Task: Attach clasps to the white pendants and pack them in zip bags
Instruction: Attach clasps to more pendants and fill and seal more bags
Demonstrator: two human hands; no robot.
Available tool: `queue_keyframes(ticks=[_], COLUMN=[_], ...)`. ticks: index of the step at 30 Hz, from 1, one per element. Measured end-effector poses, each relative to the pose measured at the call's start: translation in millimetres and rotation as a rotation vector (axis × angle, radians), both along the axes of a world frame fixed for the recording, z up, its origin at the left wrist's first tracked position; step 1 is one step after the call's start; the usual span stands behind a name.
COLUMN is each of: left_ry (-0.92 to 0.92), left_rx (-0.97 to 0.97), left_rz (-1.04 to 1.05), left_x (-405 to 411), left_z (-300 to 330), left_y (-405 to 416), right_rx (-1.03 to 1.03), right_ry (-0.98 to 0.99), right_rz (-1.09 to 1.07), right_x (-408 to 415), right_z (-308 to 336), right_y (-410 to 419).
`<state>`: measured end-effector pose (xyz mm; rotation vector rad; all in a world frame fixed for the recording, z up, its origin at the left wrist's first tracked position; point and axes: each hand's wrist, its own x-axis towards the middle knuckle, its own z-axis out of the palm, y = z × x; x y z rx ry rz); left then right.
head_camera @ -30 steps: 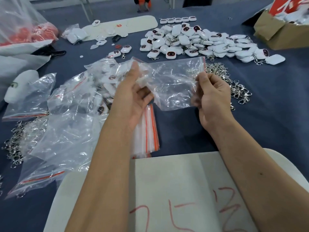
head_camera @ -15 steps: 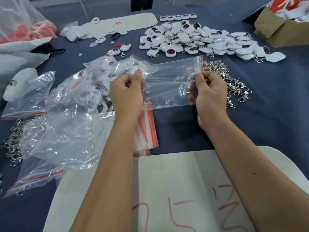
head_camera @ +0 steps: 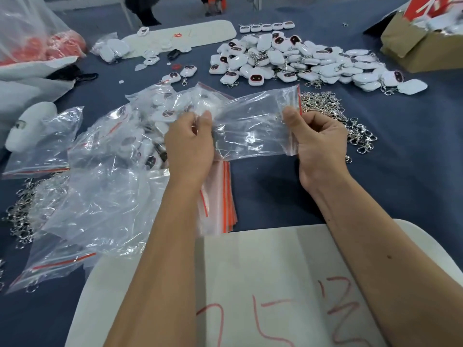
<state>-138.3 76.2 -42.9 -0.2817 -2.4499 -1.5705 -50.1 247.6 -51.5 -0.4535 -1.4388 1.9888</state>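
1. My left hand pinches the closed end of a clear zip bag; that grip is tight on the plastic.
2. My right hand pinches the red-striped end.
3. I hold the bag stretched above the blue worktop, near the white pendants and loose metal clasps.
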Motion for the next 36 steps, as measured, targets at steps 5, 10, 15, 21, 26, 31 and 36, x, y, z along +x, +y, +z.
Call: queue_keyframes(ticks=[5,10,15,21,26,31,36], left_ry=[0.050,-0.067,0.260,0.735,0.317,0.308,0.340], left_rx=[0.088,0.234,0.360,0.176,-0.100,-0.117,-0.205], left_rz=[0.034,-0.017,0.148,0.062,-0.183,-0.157,-0.236], left_x=[-4.0,-13.1,-1.0,28.8,52.2,44.5,43.6], left_z=[0.0,-0.1,14.3,30.7,13.6,9.3,6.1], left_y=[-2.9,-16.8,-14.2,17.7,54.1,48.4,47.9], right_rx=[-0.024,-0.306,-0.167,0.190,0.265,0.329,0.307], right_ry=[0.016,0.051,-0.032,-0.104,-0.064,-0.098,-0.109], right_rz=[0.024,-0.014,0.002,0.142,0.229,0.184,0.141], right_x=[0.1,0.5,-5.5,-3.5,0.2,-2.9,-5.9], right_z=[-0.7,4.3,0.9,-5.0,-3.2,-6.4,-8.9], right_y=[0.3,11.1,9.0,2.5,-1.2,-2.3,0.4])
